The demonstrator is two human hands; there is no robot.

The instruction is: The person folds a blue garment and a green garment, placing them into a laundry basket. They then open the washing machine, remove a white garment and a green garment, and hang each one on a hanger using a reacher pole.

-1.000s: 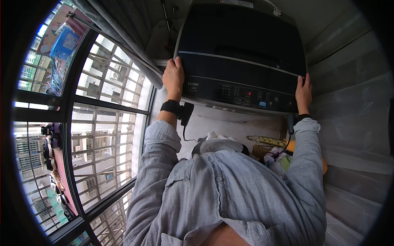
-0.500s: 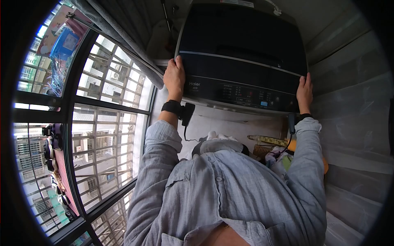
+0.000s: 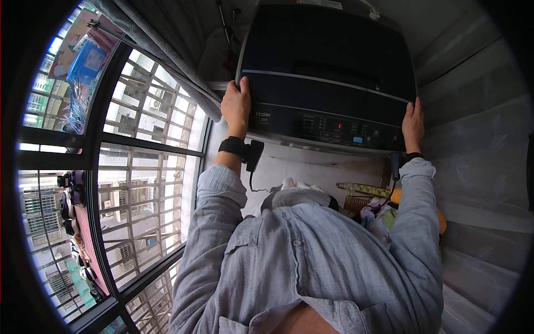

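A black top-loading washing machine (image 3: pixel 328 83) with its lid down stands in front of me, "Haier" printed on its front strip. Its control panel (image 3: pixel 339 131) shows a red lit mark and a pale blue button. My left hand (image 3: pixel 236 108) grips the machine's left edge, thumb on the top and fingers along the side. On the opposite edge, my right hand (image 3: pixel 413 127) holds the right front corner in the same way, its fingers pointing away from me. Black straps circle both wrists, each with a small dark device and cable.
A barred window (image 3: pixel 147 183) runs along the left, with a grey curtain (image 3: pixel 167 61) beside it. Shoes (image 3: pixel 75 222) and a blue container (image 3: pixel 88 60) sit on the window ledge. A wicker basket (image 3: pixel 353 205) and cloths lie low at right. Pale sheeting (image 3: pixel 478 167) covers the right side.
The red mark on the control panel is now brightly lit, where it was faint before. Both hands keep their places on the machine's edges.
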